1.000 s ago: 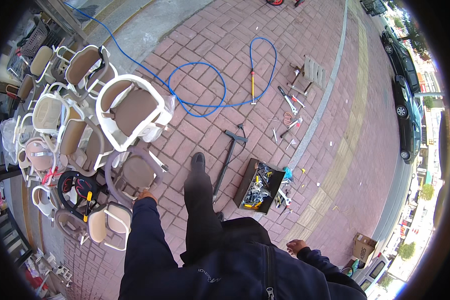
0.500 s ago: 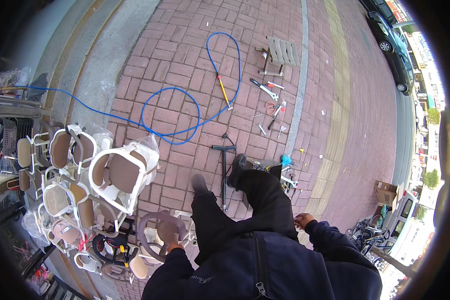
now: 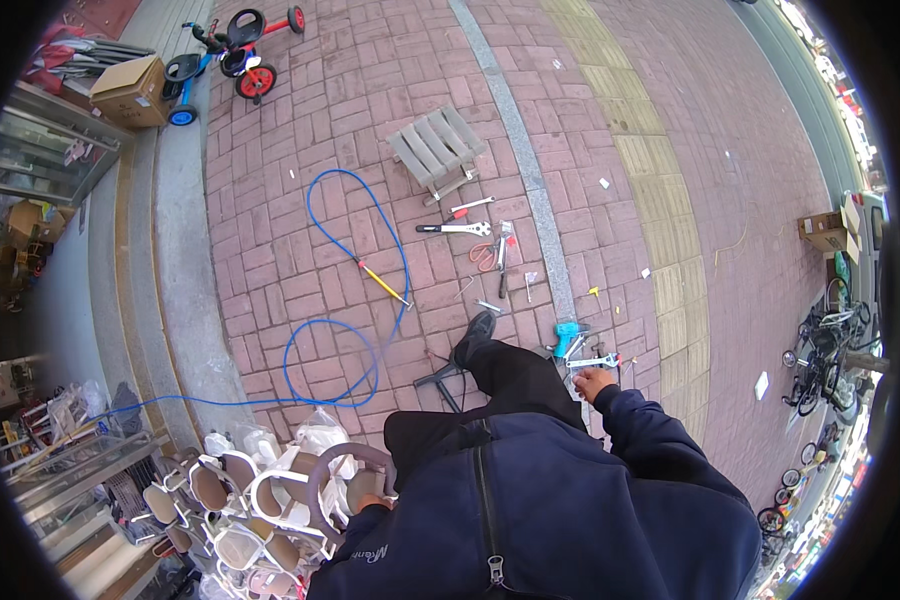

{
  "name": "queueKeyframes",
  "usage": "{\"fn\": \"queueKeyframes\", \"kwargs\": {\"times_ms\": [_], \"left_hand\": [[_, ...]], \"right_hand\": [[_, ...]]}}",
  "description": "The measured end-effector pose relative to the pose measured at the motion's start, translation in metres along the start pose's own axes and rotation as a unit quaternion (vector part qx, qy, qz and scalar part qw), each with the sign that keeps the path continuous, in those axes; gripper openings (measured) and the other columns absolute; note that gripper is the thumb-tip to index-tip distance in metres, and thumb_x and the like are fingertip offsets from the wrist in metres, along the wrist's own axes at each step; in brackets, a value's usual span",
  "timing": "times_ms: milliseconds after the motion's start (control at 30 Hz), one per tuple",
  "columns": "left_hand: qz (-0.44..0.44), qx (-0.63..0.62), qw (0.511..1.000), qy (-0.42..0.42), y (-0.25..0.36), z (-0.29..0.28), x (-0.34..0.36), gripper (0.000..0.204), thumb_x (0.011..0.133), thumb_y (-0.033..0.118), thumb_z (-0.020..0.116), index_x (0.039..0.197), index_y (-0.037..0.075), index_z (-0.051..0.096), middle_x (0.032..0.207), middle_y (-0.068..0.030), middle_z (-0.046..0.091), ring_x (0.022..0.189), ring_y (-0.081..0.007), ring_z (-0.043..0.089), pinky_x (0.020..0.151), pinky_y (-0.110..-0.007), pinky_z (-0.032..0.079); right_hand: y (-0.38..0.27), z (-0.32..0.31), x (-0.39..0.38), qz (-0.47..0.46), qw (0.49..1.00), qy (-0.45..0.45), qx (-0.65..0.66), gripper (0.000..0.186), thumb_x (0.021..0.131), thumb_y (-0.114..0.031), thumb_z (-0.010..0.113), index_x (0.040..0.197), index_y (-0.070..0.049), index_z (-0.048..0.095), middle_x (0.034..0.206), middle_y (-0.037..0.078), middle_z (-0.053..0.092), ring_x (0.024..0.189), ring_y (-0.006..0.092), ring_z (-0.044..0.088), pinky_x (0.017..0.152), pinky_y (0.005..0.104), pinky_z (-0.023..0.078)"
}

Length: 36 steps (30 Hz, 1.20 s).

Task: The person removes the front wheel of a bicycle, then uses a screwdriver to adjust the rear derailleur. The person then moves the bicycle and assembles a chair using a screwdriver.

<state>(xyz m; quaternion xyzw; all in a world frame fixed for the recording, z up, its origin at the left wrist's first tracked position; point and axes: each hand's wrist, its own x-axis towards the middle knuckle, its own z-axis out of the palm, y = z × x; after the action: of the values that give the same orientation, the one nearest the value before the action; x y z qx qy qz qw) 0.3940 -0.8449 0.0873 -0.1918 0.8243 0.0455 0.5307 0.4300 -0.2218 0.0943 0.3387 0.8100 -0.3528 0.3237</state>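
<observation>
My right hand point(image 3: 596, 383) hangs over the brick pavement with its fingers loosely curled and nothing in it. It is just above a silver wrench point(image 3: 594, 361) and a teal power drill point(image 3: 568, 336). My left hand point(image 3: 368, 496) is mostly hidden by my dark blue sleeve. It sits at a grey-rimmed round seat point(image 3: 342, 462) on top of a cluster of white child seats point(image 3: 245, 500). Whether it grips the rim does not show. My black-trousered leg and shoe point(image 3: 475, 335) step forward between the two hands.
A blue hose point(image 3: 342, 262) loops across the bricks with a yellow-handled tool point(image 3: 382, 282). Pliers, scissors and other hand tools point(image 3: 475, 240) lie by a small wooden stool point(image 3: 436, 150). A children's tricycle point(image 3: 232, 45) and cardboard box point(image 3: 130, 92) stand far left; bicycles point(image 3: 820, 350) at the right.
The view has swung right and forward as I step along. The chair cluster slid to the lower left, the stool and tools came closer, and my right hand rose toward the drill.
</observation>
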Motion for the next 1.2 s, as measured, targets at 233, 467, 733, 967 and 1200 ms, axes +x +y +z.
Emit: {"fn": "queueKeyframes", "kwargs": {"times_ms": [233, 467, 733, 967, 1200], "left_hand": [[0.185, 0.211, 0.948, 0.15, 0.236, -0.254, -0.003, 0.038, 0.081, 0.033, 0.071, 0.102, 0.001, 0.071, 0.102, -0.0261, 0.07, 0.1, -0.0423, 0.068, 0.09, -0.048, 0.054], [0.412, 0.38, 0.773, 0.297, 0.538, -0.392, -0.072, 0.028, 0.076, 0.024, 0.079, 0.094, 0.005, 0.069, 0.097, -0.0226, 0.069, 0.095, -0.0401, 0.067, 0.083, -0.049, 0.056], [0.679, 0.532, 0.425, 0.274, 0.906, -0.418, -0.073, 0.011, 0.071, 0.007, 0.068, 0.082, 0.008, 0.065, 0.081, -0.0116, 0.068, 0.087, -0.034, 0.062, 0.072, -0.046, 0.053], [0.757, 0.594, 0.246, 0.118, 1.056, -0.328, -0.048, 0.011, 0.072, 0.006, 0.065, 0.082, 0.01, 0.064, 0.081, -0.0076, 0.065, 0.088, -0.0322, 0.058, 0.072, -0.045, 0.049], [0.737, 0.655, 0.166, -0.017, 1.052, -0.182, -0.031, 0.014, 0.075, 0.005, 0.066, 0.089, 0.006, 0.066, 0.087, -0.0111, 0.067, 0.091, -0.0331, 0.059, 0.081, -0.043, 0.048]], "right_hand": [[0.042, -0.04, -0.05, 0.258, 0.904, 0.114, 0.321, 0.023, 0.096, -0.025, 0.061, 0.093, -0.003, 0.067, 0.075, 0.007, 0.068, 0.058, 0.0178, 0.064, 0.053, 0.0336, 0.052], [0.084, 0.123, -0.109, 0.422, 0.701, 0.088, 0.567, 0.026, 0.099, -0.029, 0.054, 0.09, -0.005, 0.061, 0.079, 0.011, 0.065, 0.064, 0.0263, 0.064, 0.056, 0.0422, 0.055], [-0.127, 0.169, 0.013, 0.457, 0.301, 0.159, 0.822, 0.024, 0.099, -0.032, 0.055, 0.104, -0.009, 0.055, 0.083, 0.011, 0.063, 0.059, 0.0246, 0.058, 0.048, 0.0417, 0.046], [-0.327, 0.011, 0.13, 0.402, 0.671, 0.235, 0.577, 0.029, 0.088, -0.034, 0.065, 0.096, -0.008, 0.073, 0.095, 0.016, 0.073, 0.093, 0.0359, 0.068, 0.085, 0.0453, 0.053], [-0.37, 0.036, 0.212, 0.452, 0.612, 0.191, 0.621, 0.037, 0.086, -0.035, 0.071, 0.103, -0.003, 0.07, 0.096, 0.017, 0.072, 0.091, 0.0339, 0.069, 0.083, 0.0439, 0.054]]}}
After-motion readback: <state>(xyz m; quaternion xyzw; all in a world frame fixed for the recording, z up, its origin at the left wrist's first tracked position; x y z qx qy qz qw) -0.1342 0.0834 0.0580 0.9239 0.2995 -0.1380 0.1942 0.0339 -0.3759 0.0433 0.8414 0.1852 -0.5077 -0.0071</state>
